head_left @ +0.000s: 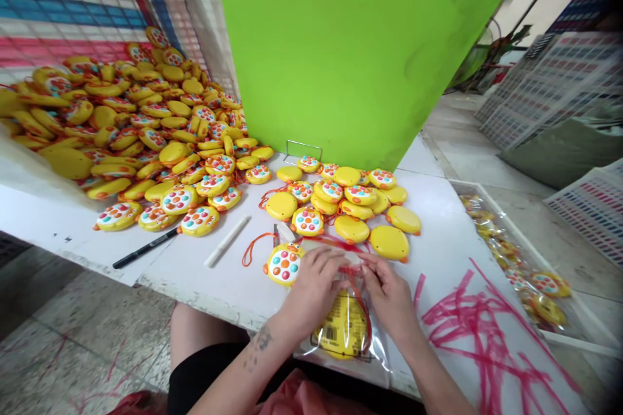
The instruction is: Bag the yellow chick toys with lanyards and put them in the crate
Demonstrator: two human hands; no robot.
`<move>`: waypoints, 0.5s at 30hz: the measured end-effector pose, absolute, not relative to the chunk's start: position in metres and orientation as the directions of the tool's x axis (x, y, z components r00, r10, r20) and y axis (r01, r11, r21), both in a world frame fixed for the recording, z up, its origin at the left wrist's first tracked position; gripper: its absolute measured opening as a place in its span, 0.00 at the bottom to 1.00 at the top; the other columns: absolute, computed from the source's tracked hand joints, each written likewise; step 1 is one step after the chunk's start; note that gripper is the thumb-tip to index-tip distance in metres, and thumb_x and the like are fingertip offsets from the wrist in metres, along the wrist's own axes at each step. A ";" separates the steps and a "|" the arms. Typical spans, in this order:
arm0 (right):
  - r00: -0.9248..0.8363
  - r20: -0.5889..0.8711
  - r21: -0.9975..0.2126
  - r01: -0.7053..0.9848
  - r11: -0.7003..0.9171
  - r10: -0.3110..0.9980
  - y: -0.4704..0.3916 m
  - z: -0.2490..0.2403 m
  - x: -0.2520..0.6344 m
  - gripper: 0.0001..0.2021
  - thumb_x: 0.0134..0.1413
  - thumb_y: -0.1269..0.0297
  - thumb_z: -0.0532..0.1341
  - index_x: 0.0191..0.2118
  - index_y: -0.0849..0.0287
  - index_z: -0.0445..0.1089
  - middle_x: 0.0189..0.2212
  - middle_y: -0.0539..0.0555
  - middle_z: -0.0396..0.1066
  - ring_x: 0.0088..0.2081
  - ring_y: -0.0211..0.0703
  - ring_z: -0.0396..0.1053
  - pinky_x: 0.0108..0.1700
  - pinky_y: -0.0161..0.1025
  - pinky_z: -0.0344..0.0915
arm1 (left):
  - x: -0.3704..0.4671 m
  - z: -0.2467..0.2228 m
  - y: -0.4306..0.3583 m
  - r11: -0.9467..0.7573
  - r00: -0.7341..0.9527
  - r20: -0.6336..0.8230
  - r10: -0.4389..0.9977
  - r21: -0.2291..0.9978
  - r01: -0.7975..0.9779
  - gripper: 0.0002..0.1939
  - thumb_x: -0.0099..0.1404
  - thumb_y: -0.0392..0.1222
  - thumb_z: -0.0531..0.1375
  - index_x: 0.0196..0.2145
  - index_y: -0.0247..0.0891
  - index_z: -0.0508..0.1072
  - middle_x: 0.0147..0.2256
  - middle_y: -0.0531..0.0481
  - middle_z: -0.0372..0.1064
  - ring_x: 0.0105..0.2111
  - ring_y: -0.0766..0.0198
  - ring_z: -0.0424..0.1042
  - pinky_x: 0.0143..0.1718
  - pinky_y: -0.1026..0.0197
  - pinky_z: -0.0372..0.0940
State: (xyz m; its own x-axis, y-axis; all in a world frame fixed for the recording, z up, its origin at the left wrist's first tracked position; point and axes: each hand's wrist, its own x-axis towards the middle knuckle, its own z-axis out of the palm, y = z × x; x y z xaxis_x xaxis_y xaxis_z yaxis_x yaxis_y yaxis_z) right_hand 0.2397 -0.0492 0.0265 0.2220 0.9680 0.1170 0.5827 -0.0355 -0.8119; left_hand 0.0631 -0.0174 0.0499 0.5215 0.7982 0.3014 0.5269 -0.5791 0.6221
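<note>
A clear plastic bag (382, 360) with black print and a barcode lies at the table's front edge. Inside it is a yellow duck-like toy (344, 321), back side up, with a red cord (363, 305). My left hand (316, 282) is closed at the bag's upper end, its fingertips partly hidden. From the other side, my right hand (389, 292) pinches the same end, where some red strip or cord shows between the hands. Just left of my left hand lies another duck toy (284, 264), its coloured buttons facing up and its orange cord loop (253, 249) stretched out.
Beyond my hands are several loose toys (351, 229). A large heap (146, 123) spills from a mesh-sided crate at left. A black marker (146, 248), white stick (227, 241) and pink tape strips (487, 331) lie about. A green panel (341, 45) stands behind; bagged toys fill a tray (579, 337) at right.
</note>
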 end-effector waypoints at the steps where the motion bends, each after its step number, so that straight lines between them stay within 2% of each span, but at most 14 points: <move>1: 0.202 0.106 -0.786 0.617 -0.043 0.974 -0.050 0.025 0.244 0.15 0.61 0.58 0.51 0.50 0.55 0.67 0.36 0.54 0.74 0.37 0.46 0.72 0.40 0.43 0.68 | 0.059 0.049 -0.022 -0.585 0.493 0.330 0.805 0.579 0.568 0.13 0.67 0.37 0.55 0.49 0.40 0.67 0.51 0.44 0.67 0.54 0.55 0.63 0.55 0.50 0.59; 3: 0.158 0.119 -0.715 0.699 -0.026 0.980 -0.052 0.023 0.251 0.15 0.61 0.59 0.51 0.50 0.55 0.67 0.37 0.55 0.74 0.37 0.47 0.72 0.39 0.44 0.68 | 0.051 0.048 -0.031 -0.505 0.426 0.276 0.862 0.539 0.674 0.16 0.68 0.38 0.53 0.53 0.39 0.64 0.51 0.41 0.66 0.52 0.54 0.66 0.51 0.50 0.64; 6: 0.099 0.294 -0.535 0.841 0.078 0.951 -0.053 0.026 0.258 0.14 0.60 0.61 0.52 0.46 0.57 0.70 0.40 0.58 0.71 0.43 0.51 0.68 0.46 0.48 0.65 | 0.046 0.049 -0.039 -0.287 0.303 0.059 0.951 0.530 0.798 0.17 0.70 0.42 0.49 0.54 0.35 0.63 0.45 0.39 0.71 0.41 0.53 0.74 0.40 0.53 0.68; 8: 0.054 0.383 -0.398 0.911 0.112 0.922 -0.051 0.031 0.256 0.12 0.61 0.60 0.53 0.40 0.57 0.72 0.37 0.58 0.71 0.42 0.52 0.65 0.47 0.50 0.61 | 0.047 0.052 -0.038 -0.226 0.282 -0.022 0.959 0.538 0.812 0.18 0.71 0.44 0.48 0.53 0.34 0.64 0.41 0.38 0.73 0.40 0.52 0.75 0.39 0.54 0.68; 10: 0.002 0.371 -0.308 0.943 0.121 0.929 -0.049 0.037 0.250 0.13 0.62 0.59 0.52 0.34 0.56 0.72 0.32 0.56 0.72 0.39 0.52 0.64 0.45 0.51 0.57 | 0.052 0.054 -0.034 -0.211 0.275 -0.034 0.961 0.554 0.805 0.18 0.71 0.45 0.47 0.53 0.34 0.65 0.40 0.37 0.74 0.41 0.51 0.75 0.39 0.54 0.67; 13: -0.054 0.291 -0.301 0.943 0.145 0.955 -0.046 0.045 0.240 0.18 0.65 0.57 0.48 0.30 0.56 0.70 0.27 0.54 0.72 0.37 0.50 0.65 0.47 0.52 0.54 | 0.060 0.054 -0.027 -0.207 0.270 -0.025 0.963 0.576 0.791 0.17 0.70 0.43 0.48 0.52 0.34 0.65 0.41 0.37 0.74 0.41 0.52 0.74 0.39 0.55 0.65; 15: -0.084 0.229 -0.385 0.907 0.169 0.970 -0.045 0.048 0.236 0.20 0.66 0.57 0.46 0.31 0.55 0.70 0.27 0.53 0.72 0.37 0.49 0.66 0.49 0.53 0.52 | 0.063 0.051 -0.025 -0.204 0.286 -0.038 0.957 0.613 0.764 0.12 0.69 0.40 0.50 0.46 0.35 0.67 0.38 0.40 0.74 0.39 0.54 0.74 0.37 0.57 0.64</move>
State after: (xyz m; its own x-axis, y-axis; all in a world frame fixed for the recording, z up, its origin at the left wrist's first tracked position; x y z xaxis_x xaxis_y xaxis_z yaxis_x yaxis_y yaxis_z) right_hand 0.2364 -0.0447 0.0477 -0.0836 0.9699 0.2289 0.9073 0.1690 -0.3851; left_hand 0.0630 -0.0250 0.0513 0.2860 0.9575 -0.0380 0.7636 -0.2038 0.6127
